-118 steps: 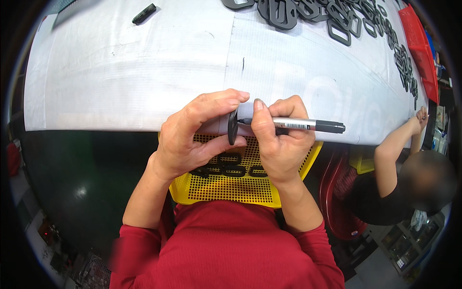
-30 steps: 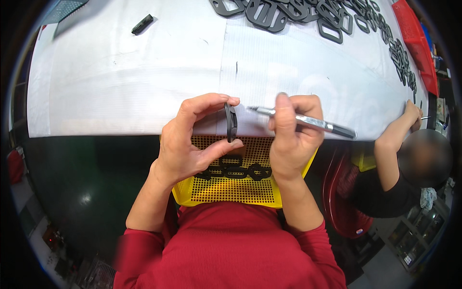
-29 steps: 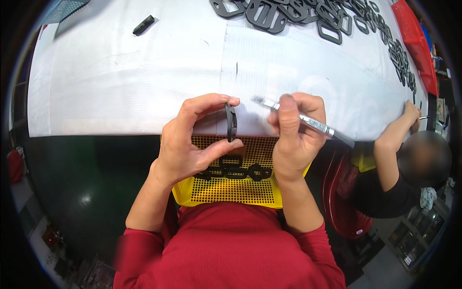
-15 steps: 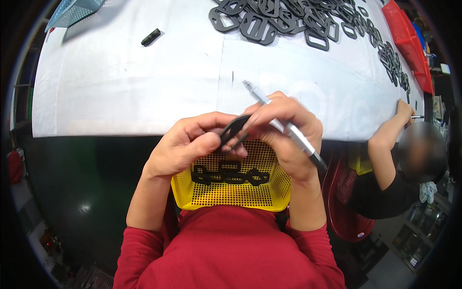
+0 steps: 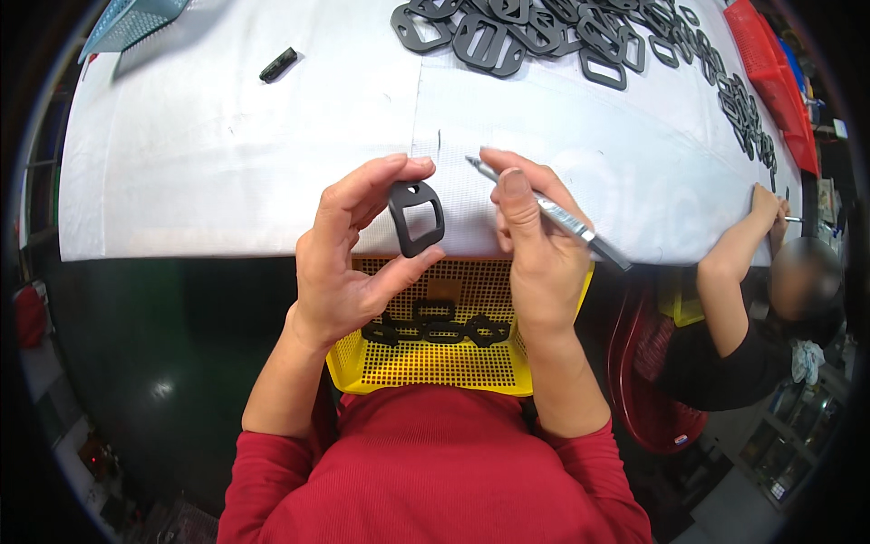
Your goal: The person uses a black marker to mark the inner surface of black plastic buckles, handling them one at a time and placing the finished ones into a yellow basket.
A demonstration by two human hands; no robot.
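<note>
Pinching: left hand (image 5: 337, 249), black frame (image 5: 400, 218) | right hand (image 5: 548, 267), marker (image 5: 564, 218) | yellow basket (image 5: 439, 374) partly hidden

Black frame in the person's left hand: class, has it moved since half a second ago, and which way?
Yes. Against the short dark line on the table, the black frame has shifted left and nearer the line.

Black frame (image 5: 420, 246): rounded, single large opening, small end hole; held upright above yellow basket's (image 5: 435, 367) far edge. Silver marker (image 5: 564, 218): uncapped, slanted, beyond basket's far-right corner.
</note>
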